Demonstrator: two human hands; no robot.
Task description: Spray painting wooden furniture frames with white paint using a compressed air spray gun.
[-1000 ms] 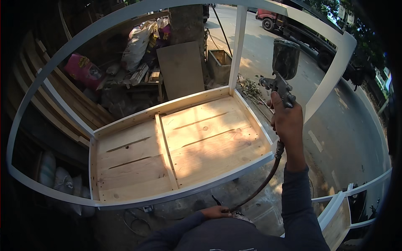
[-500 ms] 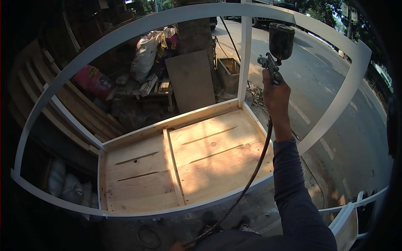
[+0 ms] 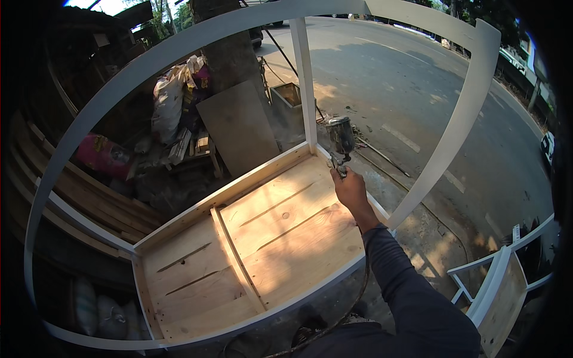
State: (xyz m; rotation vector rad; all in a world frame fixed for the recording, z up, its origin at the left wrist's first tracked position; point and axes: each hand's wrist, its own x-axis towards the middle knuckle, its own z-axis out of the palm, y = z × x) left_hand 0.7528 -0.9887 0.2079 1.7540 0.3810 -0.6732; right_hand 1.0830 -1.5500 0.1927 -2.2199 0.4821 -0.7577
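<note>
My right hand (image 3: 349, 194) is wrapped round a metal spray gun (image 3: 338, 168) with a dark cup (image 3: 340, 134) on top, beside the far right corner of a wooden frame's base. The frame has white rails (image 3: 331, 7) and upright posts (image 3: 303, 77), with one post just left of the gun. Its base is a bare pale-wood tray (image 3: 286, 250) with a middle divider (image 3: 237, 259). A dark hose (image 3: 364, 277) runs down from my hand toward my body. A faint haze hangs near the cup. My left hand is out of view.
Stacked planks (image 3: 83, 197), filled sacks (image 3: 113, 316), a leaning board (image 3: 236, 128) and an open box (image 3: 286, 95) lie left and behind. A road (image 3: 406, 77) runs along the right. A second white-railed wooden piece (image 3: 498, 298) stands at lower right.
My right hand and the gun have come down and left, from high at the right post to near the tray's far corner. My left hand has dropped out of view.
</note>
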